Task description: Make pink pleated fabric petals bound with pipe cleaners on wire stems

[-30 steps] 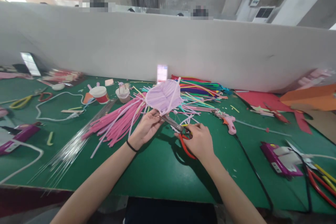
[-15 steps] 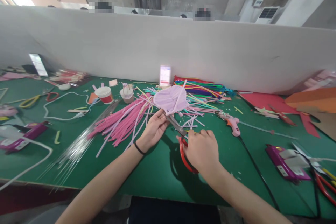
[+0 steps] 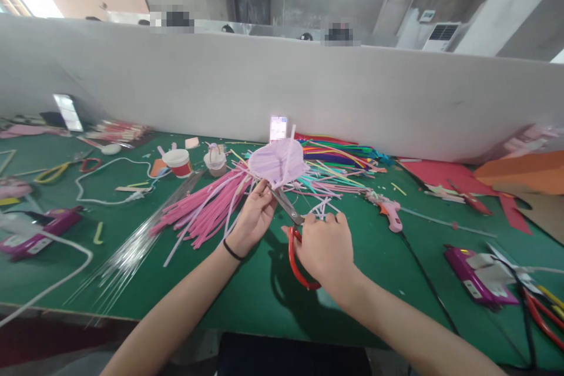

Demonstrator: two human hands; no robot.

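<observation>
My left hand is closed on the lower edge of a lilac heart-like shape that looks built from rows of pipe cleaners. A single lilac pipe cleaner sticks up past its top edge. In my right hand is a pair of scissors with red handles. The blades reach to the bottom of the lilac shape, right by my left fingertips; whether they are fully closed I cannot tell. Short lilac offcuts lie behind my right hand.
Pink pipe cleaners and thin clear rods lie to the left. A pink glue gun with a black cord and a purple power strip are on the right. A lit phone leans against the grey partition.
Both hands, the scissors and the lilac shape have shifted slightly left. The upright pipe cleaner now leans less to the right. The camera view has tipped up slightly.
</observation>
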